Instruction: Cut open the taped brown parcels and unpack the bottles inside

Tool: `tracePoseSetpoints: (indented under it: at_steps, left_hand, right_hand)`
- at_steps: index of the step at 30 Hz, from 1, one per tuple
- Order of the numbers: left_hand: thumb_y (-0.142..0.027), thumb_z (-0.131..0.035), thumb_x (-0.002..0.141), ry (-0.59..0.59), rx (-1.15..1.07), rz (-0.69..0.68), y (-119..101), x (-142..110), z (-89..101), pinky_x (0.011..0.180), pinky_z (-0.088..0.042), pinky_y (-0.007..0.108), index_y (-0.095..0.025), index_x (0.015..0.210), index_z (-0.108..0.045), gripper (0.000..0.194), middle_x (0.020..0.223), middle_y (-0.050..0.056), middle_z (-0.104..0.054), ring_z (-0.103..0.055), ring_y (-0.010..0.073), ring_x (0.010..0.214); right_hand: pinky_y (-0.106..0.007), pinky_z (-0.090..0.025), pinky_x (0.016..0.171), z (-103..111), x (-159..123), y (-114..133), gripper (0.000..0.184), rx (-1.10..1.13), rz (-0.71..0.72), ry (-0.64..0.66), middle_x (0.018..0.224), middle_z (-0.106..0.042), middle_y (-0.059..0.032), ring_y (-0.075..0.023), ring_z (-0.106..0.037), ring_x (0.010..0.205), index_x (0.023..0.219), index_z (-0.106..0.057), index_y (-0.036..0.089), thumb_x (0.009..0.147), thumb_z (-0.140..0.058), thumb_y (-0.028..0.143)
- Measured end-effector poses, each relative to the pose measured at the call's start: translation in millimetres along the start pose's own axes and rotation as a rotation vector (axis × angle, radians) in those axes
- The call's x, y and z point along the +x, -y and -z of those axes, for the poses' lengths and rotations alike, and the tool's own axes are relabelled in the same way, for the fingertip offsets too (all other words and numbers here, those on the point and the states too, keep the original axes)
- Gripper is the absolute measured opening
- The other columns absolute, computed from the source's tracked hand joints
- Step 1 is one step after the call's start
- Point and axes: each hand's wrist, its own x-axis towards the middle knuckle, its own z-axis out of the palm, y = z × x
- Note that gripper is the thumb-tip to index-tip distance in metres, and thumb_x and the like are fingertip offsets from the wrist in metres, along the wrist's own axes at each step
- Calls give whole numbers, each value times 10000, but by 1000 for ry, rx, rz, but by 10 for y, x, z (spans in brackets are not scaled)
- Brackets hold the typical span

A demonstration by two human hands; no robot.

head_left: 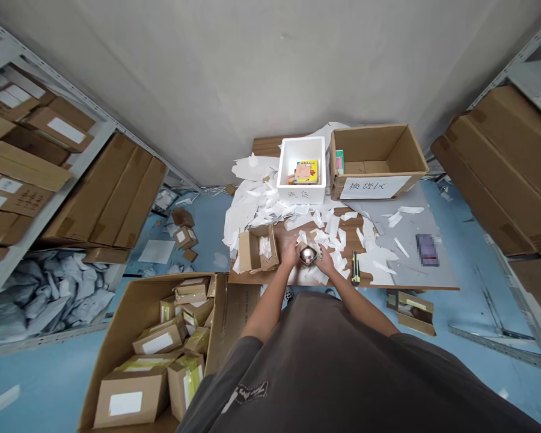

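Over the front of the table (358,222), both hands hold a small, shiny, round metal object (307,255) whose exact kind I cannot make out. My left hand (291,252) is curled around its left side, and my right hand (325,262) grips the right side. Left of my left hand stands a small opened cardboard box (252,251) with clear plastic wrapping (265,248) inside. A yellow and black box cutter (356,269) lies right of my right hand. Torn white paper scraps (333,226) surround the hands.
At the back stand a white foam box (303,193) holding small packets and a labelled carton (408,175). A pixelated purple item (428,250) lies on the right. A large carton of parcels (121,300) stands left on the floor. Loaded shelves (83,174) flank both sides.
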Motion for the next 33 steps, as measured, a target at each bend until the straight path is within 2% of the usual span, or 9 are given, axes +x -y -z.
tracePoseSetpoints:
  at_steps: [6, 10, 13, 16, 19, 23, 26, 30, 33]
  left_hand:
    - [-188, -635, 966, 63, 3, -128, 129, -22, -88, 1251, -446, 457, -258, 1393, -771, 454, 1594, 81, -636, -572, 298, 1453]
    - [-334, -767, 903, 171, -39, -203, 194, -67, -107, 1233, -467, 474, -218, 1575, -624, 697, 1561, 129, -657, -602, 347, 1426]
    - [-374, -871, 817, 262, -75, -275, 227, -82, -105, 1230, -479, 443, -212, 1669, -499, 944, 1655, 156, -556, -595, 365, 1456]
    - [-391, -922, 779, 315, -93, -260, 246, -84, -114, 1219, -495, 432, -246, 1664, -497, 992, 1687, 152, -511, -587, 359, 1474]
    - [-407, -931, 789, 287, -177, -225, 258, -87, -136, 1238, -477, 457, -259, 1615, -549, 921, 1648, 138, -558, -566, 349, 1497]
    - [-430, -972, 747, 244, -298, -180, 261, -104, -153, 1225, -486, 467, -248, 1546, -618, 893, 1601, 146, -608, -590, 358, 1473]
    - [-430, -993, 712, 234, -306, -160, 241, -116, -137, 1217, -489, 461, -235, 1521, -639, 904, 1591, 154, -617, -598, 370, 1462]
    - [-463, -1004, 680, 244, -272, -101, 202, -144, -90, 1148, -527, 432, -232, 1540, -602, 977, 1490, 133, -693, -668, 356, 1359]
    - [-555, -988, 677, 264, -270, -10, 183, -171, -61, 1016, -578, 391, -237, 1532, -588, 996, 1296, 96, -776, -746, 312, 1152]
  right_hand:
    - [-385, -548, 1107, -60, -151, 77, 682, 188, 9, 9, 1543, -637, -156, -269, -693, 1276, 1498, -590, 162, 845, -657, 346]
    - [-401, -547, 1115, -13, -33, 186, 574, 146, 23, 23, 1470, -701, -118, -264, -670, 1311, 1422, -668, 190, 864, -634, 320]
    - [-391, -528, 1146, 89, 82, 238, 610, 193, 51, 80, 1518, -683, -98, -243, -629, 1393, 1435, -682, 208, 830, -607, 229]
    - [-380, -529, 1145, 211, 152, 219, 582, 290, 45, 149, 1522, -686, -103, -243, -631, 1399, 1378, -717, 197, 807, -602, 202]
    - [-360, -595, 1033, 253, 151, 123, 508, 400, -78, 157, 1464, -722, -102, -246, -695, 1296, 1341, -718, 199, 853, -588, 259]
    - [-326, -622, 865, 114, 90, -34, 445, 432, -350, 23, 1245, -794, -124, -246, -758, 1081, 1271, -697, 174, 870, -641, 358]
    - [-348, -618, 796, 37, 82, -77, 500, 384, -455, -49, 1181, -783, -161, -282, -754, 1025, 1246, -665, 138, 837, -699, 423]
    - [-330, -605, 875, 167, 211, 57, 617, 465, -262, -74, 1252, -760, -140, -268, -734, 1118, 1290, -625, 196, 775, -803, 484]
    - [-350, -595, 926, 285, 396, 277, 619, 490, -12, 122, 1124, -785, -93, -268, -734, 1090, 1130, -677, 235, 608, -948, 428]
